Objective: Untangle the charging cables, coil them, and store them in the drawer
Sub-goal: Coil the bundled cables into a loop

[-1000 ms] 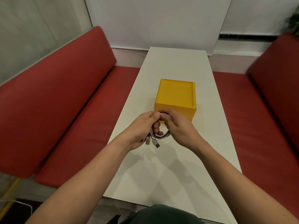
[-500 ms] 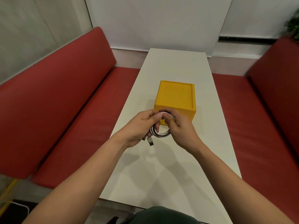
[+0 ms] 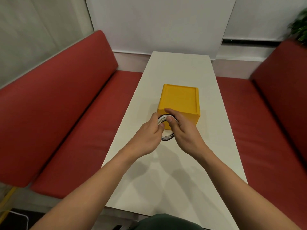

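Padding in red is covering the left bench point(image 3: 58, 113), which is running alongside a long white table point(image 3: 179, 68). Over the middle of that table the left hand point(image 3: 146, 138) is reaching in from the near edge, its fingers curling around the left side of the coiled cables point(image 3: 167, 138) and gripping them. The cables are forming one tight ring of white and dark loops, held upright just above the tabletop between the two hands and right in front of the drawer unit. The right hand point(image 3: 184, 130) is closing on the ring's right side: its thumb is pressing down on the top loops while its forefinger is stretching across the far side, so it is pinching the bundle. Just behind the hands the yellow drawer box point(image 3: 180, 100) is sitting on the table, its front face mostly hidden by the fingers, so whether the drawer is shut cannot be told. Further right the right bench point(image 3: 265, 122) is mirroring the first, and a green plant point(image 3: 299, 29) is showing blurred in the top corner
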A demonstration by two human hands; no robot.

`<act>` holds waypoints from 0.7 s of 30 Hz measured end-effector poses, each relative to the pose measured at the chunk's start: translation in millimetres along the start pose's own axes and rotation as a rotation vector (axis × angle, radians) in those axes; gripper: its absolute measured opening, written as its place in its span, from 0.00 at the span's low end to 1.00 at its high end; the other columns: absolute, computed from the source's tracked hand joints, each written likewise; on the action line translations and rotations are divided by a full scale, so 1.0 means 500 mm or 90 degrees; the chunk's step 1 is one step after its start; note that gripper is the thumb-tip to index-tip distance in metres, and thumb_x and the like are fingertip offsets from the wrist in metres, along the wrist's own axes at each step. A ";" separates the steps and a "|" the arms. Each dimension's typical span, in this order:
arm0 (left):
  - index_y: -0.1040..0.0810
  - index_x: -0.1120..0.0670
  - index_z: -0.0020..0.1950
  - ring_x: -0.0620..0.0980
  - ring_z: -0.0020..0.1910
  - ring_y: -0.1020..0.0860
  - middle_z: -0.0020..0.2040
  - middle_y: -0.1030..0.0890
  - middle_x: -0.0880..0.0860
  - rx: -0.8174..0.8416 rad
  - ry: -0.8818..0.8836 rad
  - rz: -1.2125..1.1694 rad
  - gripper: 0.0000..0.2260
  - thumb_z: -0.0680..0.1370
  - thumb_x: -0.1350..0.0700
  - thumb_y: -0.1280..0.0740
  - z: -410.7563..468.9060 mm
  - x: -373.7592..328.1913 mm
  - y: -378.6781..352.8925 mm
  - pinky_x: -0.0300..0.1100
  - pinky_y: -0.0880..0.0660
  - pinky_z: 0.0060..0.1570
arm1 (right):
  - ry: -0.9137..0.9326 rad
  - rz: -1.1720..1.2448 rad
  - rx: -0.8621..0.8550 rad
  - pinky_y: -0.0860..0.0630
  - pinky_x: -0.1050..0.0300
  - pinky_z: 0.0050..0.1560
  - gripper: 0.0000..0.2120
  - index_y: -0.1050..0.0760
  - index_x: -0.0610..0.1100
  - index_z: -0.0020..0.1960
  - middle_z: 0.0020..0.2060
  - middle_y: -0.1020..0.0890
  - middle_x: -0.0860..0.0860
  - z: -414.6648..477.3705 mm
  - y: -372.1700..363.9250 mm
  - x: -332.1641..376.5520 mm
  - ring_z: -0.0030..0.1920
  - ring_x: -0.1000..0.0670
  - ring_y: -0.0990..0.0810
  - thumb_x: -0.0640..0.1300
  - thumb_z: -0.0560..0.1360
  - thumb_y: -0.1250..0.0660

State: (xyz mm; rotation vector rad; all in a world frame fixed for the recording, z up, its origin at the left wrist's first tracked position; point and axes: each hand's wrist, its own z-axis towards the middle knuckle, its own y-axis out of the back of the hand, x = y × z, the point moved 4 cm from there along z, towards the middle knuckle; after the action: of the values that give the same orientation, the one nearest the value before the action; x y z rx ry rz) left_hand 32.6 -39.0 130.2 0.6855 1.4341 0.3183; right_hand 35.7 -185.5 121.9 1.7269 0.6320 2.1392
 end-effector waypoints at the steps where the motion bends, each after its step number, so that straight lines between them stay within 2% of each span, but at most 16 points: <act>1: 0.31 0.48 0.67 0.48 0.36 0.23 0.41 0.23 0.48 -0.009 -0.016 0.033 0.09 0.87 0.51 0.45 0.001 -0.004 0.000 0.46 0.29 0.36 | 0.005 -0.005 -0.022 0.23 0.51 0.58 0.16 0.26 0.52 0.70 0.56 0.16 0.54 0.000 -0.001 0.003 0.56 0.54 0.20 0.53 0.87 0.44; 3: 0.29 0.49 0.62 0.51 0.35 0.21 0.40 0.22 0.51 -0.016 -0.018 0.037 0.08 0.87 0.50 0.44 0.006 -0.007 0.002 0.47 0.26 0.33 | -0.001 -0.003 -0.056 0.23 0.48 0.53 0.14 0.23 0.51 0.66 0.51 0.16 0.54 0.000 -0.005 0.006 0.51 0.53 0.20 0.52 0.87 0.44; 4: 0.28 0.48 0.60 0.51 0.35 0.20 0.40 0.21 0.51 -0.013 0.008 -0.013 0.07 0.87 0.50 0.43 0.009 -0.003 0.004 0.46 0.26 0.32 | -0.007 0.001 -0.058 0.23 0.48 0.52 0.14 0.23 0.50 0.65 0.49 0.16 0.55 0.001 -0.006 0.006 0.50 0.52 0.20 0.52 0.87 0.44; 6: 0.23 0.50 0.56 0.50 0.34 0.22 0.40 0.19 0.51 0.019 0.086 -0.195 0.07 0.86 0.52 0.40 0.013 0.009 0.005 0.42 0.28 0.31 | -0.012 0.009 -0.035 0.23 0.49 0.50 0.13 0.22 0.51 0.64 0.46 0.17 0.57 0.003 -0.005 0.007 0.48 0.53 0.20 0.52 0.87 0.43; 8: 0.21 0.56 0.58 0.49 0.37 0.24 0.36 0.22 0.50 0.078 0.141 -0.362 0.08 0.86 0.54 0.38 0.012 0.014 0.009 0.43 0.32 0.34 | -0.007 0.009 -0.003 0.25 0.53 0.46 0.13 0.22 0.51 0.64 0.44 0.17 0.58 0.001 -0.001 0.012 0.44 0.54 0.21 0.52 0.86 0.43; 10: 0.21 0.57 0.60 0.49 0.38 0.24 0.34 0.26 0.49 0.144 0.173 -0.480 0.11 0.86 0.52 0.38 0.005 0.012 0.015 0.41 0.31 0.32 | -0.003 0.009 0.011 0.25 0.59 0.44 0.12 0.23 0.51 0.64 0.46 0.16 0.58 0.000 0.001 0.016 0.46 0.57 0.20 0.52 0.86 0.43; 12: 0.22 0.56 0.59 0.50 0.38 0.23 0.34 0.28 0.50 0.202 0.209 -0.580 0.15 0.86 0.46 0.41 -0.003 0.001 0.019 0.41 0.29 0.31 | 0.003 0.008 0.013 0.26 0.63 0.47 0.12 0.23 0.52 0.64 0.49 0.16 0.60 -0.003 0.003 0.019 0.51 0.61 0.20 0.51 0.87 0.43; 14: 0.22 0.56 0.58 0.50 0.37 0.23 0.33 0.30 0.51 0.221 0.239 -0.618 0.17 0.86 0.44 0.43 -0.007 0.002 0.021 0.41 0.26 0.31 | 0.015 0.000 0.014 0.25 0.61 0.49 0.12 0.23 0.53 0.63 0.50 0.16 0.60 -0.009 0.001 0.022 0.53 0.61 0.19 0.51 0.87 0.43; 17: 0.21 0.56 0.51 0.50 0.38 0.23 0.32 0.29 0.51 0.228 0.255 -0.585 0.17 0.86 0.45 0.40 -0.013 0.011 0.019 0.43 0.23 0.37 | 0.019 -0.012 -0.008 0.23 0.52 0.49 0.12 0.23 0.52 0.64 0.49 0.16 0.58 -0.020 -0.007 0.025 0.49 0.53 0.18 0.52 0.86 0.43; 19: 0.23 0.55 0.45 0.50 0.38 0.23 0.31 0.30 0.50 0.233 0.269 -0.612 0.16 0.85 0.45 0.39 -0.017 0.014 0.013 0.42 0.24 0.39 | 0.011 0.012 -0.023 0.23 0.48 0.49 0.13 0.23 0.51 0.65 0.49 0.16 0.58 -0.025 -0.010 0.024 0.48 0.50 0.19 0.51 0.86 0.42; 21: 0.24 0.54 0.44 0.49 0.36 0.23 0.30 0.32 0.49 0.193 0.262 -0.621 0.16 0.85 0.45 0.38 -0.017 0.020 0.011 0.40 0.28 0.36 | 0.009 0.041 -0.017 0.23 0.49 0.49 0.13 0.23 0.51 0.65 0.49 0.16 0.58 -0.024 -0.011 0.023 0.48 0.51 0.19 0.51 0.86 0.42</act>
State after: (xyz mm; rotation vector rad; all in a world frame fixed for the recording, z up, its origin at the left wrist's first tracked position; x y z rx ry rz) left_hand 27.0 -26.9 125.8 0.0856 2.0547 -0.5616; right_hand 21.3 -176.7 126.6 1.7416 0.5557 2.1949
